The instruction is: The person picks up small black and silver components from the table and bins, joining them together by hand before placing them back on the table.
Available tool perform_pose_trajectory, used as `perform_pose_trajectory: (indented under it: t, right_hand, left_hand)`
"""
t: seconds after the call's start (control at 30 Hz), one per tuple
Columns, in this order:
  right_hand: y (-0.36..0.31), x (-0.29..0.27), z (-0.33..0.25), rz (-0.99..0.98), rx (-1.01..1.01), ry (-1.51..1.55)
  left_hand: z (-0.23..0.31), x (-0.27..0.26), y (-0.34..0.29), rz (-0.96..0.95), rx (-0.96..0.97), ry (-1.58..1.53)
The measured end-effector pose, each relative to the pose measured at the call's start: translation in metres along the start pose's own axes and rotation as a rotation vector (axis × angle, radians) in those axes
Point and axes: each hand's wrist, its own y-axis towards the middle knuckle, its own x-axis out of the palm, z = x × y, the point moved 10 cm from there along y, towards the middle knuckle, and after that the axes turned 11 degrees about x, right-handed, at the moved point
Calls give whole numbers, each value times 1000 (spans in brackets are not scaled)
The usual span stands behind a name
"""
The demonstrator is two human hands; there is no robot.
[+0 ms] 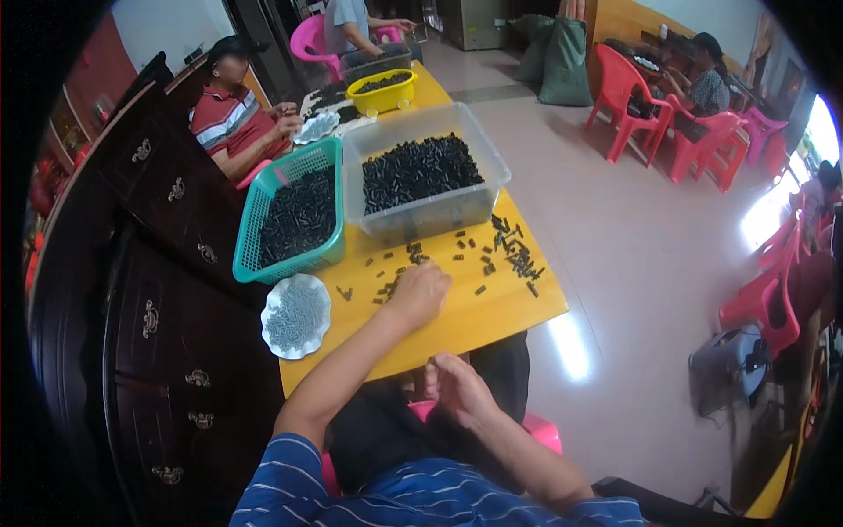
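Observation:
My left hand (423, 294) rests on the yellow table among small black cylindrical pieces (413, 255), back up and fingers curled. What those fingers hold, if anything, is hidden. Just off the table's near edge, above my lap, my right hand (463, 389) is held with curled fingers, thumb against them; I cannot make out anything in it. A looser heap of black pieces (520, 256) lies by the right edge. Left of my left arm, a white scalloped dish (303, 344) holds many tiny silvery metal parts.
Behind my left hand stand a clear plastic bin (421, 230) and a teal basket (248, 237), both with black pieces. A yellow tub (383, 98) is farther back. Dark drawers (167, 290) flank the left side. One person (235, 123) sits at the far left; others sit beyond.

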Motion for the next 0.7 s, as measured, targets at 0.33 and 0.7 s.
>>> perform_pose_trajectory:
  t: [0.33, 0.7]
  right_hand:
    - [1, 0, -3, 2, 3, -29]
    - [-2, 2, -6, 2, -34, -35]
  left_hand:
    - [1, 4, 6, -32, 71, 12]
    - [16, -72, -38, 307, -372, -599]
